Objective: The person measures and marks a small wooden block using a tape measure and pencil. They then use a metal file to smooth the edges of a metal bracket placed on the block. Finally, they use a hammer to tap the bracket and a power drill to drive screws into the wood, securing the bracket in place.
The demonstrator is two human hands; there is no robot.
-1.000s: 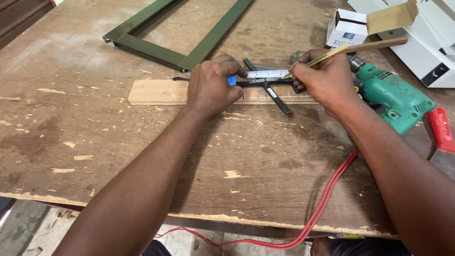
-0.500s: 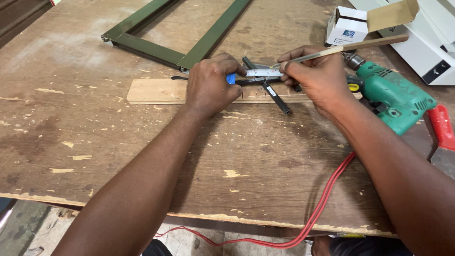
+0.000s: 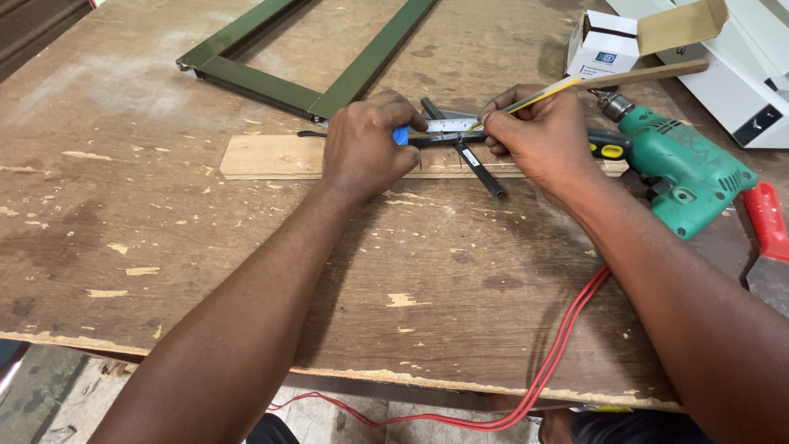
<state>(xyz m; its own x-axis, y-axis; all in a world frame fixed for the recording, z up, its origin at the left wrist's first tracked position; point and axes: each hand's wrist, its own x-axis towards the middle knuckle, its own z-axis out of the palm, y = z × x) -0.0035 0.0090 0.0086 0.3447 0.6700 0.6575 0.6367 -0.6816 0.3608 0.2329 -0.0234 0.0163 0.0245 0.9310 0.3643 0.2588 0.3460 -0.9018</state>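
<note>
At the far left of the worn wooden counter (image 3: 123, 247) lies only scattered chips and scuffed veneer; behind it, toward the top, a green metal frame (image 3: 329, 49) rests flat. In front of the frame a pale wood strip (image 3: 271, 156) lies lengthwise across the counter, and on it sits a small measuring square (image 3: 450, 131) with a steel blade and a dark stock that angles down off the strip's near edge. The left hand (image 3: 366, 148) presses down on the square and the strip together, its fingers curled over a blue-ended part of the tool, pinning both in place. Just to the right, the right hand (image 3: 538, 140) has its fingers pinched around a yellow pencil (image 3: 538, 93), whose tip meets the blade's edge. The strip looks light, stiff and dry, likely to skate on the counter unless held flat, so the firm downward press near the mark seems the sensible grip; the square is thin, rigid metal, best held by its stock. A loose wooden stick (image 3: 649, 76) lies beyond the right hand, near an open white cardboard box (image 3: 604, 49). Farther right a green electric drill (image 3: 682, 173) lies on its side, a yellow-and-black handled tool (image 3: 610, 148) beside it, and a red-handled tool (image 3: 766, 222) at the edge. A red cord (image 3: 559, 353) trails off the counter's front.
</note>
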